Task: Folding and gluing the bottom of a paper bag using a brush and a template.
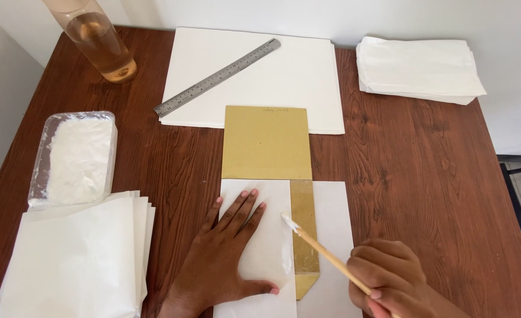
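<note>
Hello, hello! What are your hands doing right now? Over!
Left hand flat on white paper. Right hand holds brush, tip at paper's edge. Nothing in the way.

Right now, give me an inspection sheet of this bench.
Surface: brown wooden table.
Job's things: white paper sheet folded over gold template; paste-tipped stick.
Clutter: steel ruler on paper stack, folded bags, bag pile, tub of white paste, bottle.
Grippers: left hand flat on sheet; right hand holds stick.
Cables: nothing seen.
Surroundings: white wall, dark frame at right.
</note>
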